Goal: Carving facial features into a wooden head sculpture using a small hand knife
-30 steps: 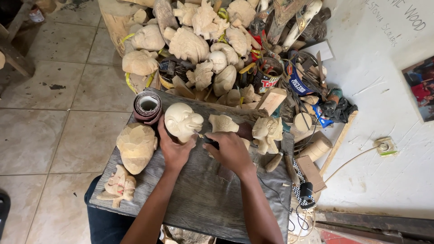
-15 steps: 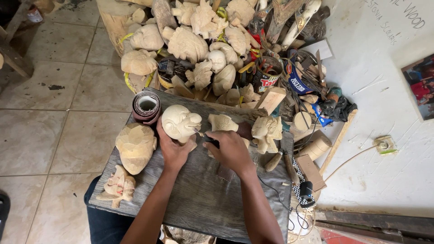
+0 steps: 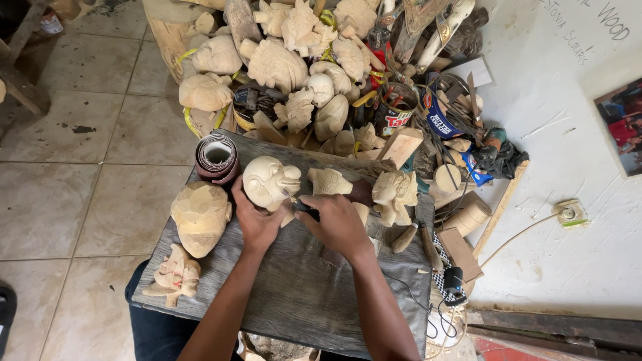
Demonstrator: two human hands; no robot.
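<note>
While the pictures show only one instant, these lines give how things lie:

Work in hand: carving detail on a pale, round wooden head with a carved face (image 3: 269, 182), which lies near the far edge of the grey weathered plank bench (image 3: 294, 294).

Left hand: the left hand (image 3: 254, 222) cups the near side of the head, fingers curled up against it, steadying it on the bench.

Right hand: the right hand (image 3: 336, 224) is clenched around a small dark-handled carving tool (image 3: 299, 204), its tip touching the head at the mouth and chin.

Done, by the look of it: the head already has eyes, nose and lips shaped, so the rough forming seems finished. Its surface is bare and pale.

Left, by the look of it: fine cuts around the lower face; no sanding or finish shows.

Beside it: a roll of dark red-brown sandpaper (image 3: 217, 158) stands at the far left corner, just beside the head.

Other pieces: a blocky pale wooden mask blank (image 3: 200, 216) lies at the left edge, much less worked; a small pale carved figure (image 3: 172, 275) sits at the near left corner.

Beyond the bench: a heap of unfinished pale carvings (image 3: 287, 60).
</note>
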